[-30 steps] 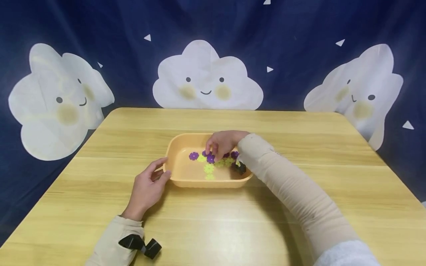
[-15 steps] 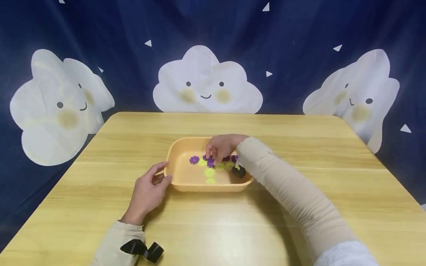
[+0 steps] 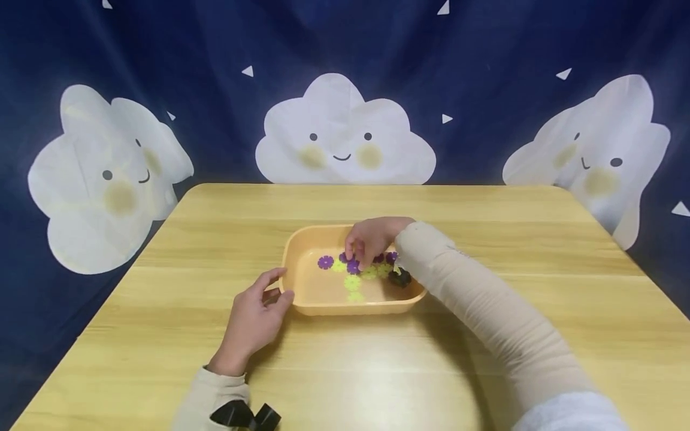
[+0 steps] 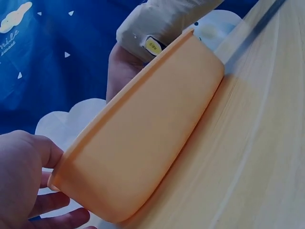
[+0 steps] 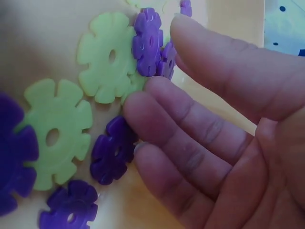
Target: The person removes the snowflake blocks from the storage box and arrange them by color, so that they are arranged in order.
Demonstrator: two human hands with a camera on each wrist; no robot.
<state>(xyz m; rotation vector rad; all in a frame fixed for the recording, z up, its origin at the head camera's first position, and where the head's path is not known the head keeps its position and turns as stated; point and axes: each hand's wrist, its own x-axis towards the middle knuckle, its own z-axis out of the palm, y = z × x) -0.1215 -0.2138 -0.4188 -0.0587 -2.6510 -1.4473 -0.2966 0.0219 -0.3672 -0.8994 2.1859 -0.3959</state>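
Note:
A shallow orange plastic basin point(image 3: 307, 299) stands on the table. My left hand point(image 3: 257, 317) grips its left rim, thumb and forefinger on the edge; in the left wrist view, that hand point(image 4: 28, 176) has other fingers spread below the rim. Inside lie several flower-shaped plastic pieces, among them a purple one point(image 3: 326, 262) and a yellow-green one point(image 3: 354, 297). My right hand point(image 3: 372, 238) reaches in over them. Up close, the right hand point(image 5: 228, 129) has its thumb apart from loosely bent fingers, whose tips touch or nearly touch a purple flower piece point(image 5: 114, 150) and a yellow-green flower piece point(image 5: 109, 57).
The wooden table point(image 3: 345, 371) extends around the basin on every side. A black wrist-worn device point(image 3: 245, 414) sticks out from the left sleeve, and another black device point(image 3: 400, 278) sits at the right wrist. A blue curtain point(image 3: 215, 36) with white clouds hangs behind.
The whole view has shifted slightly, so basin and hands appear lower and farther right. Relative to the basin, both hands keep nearly the same places.

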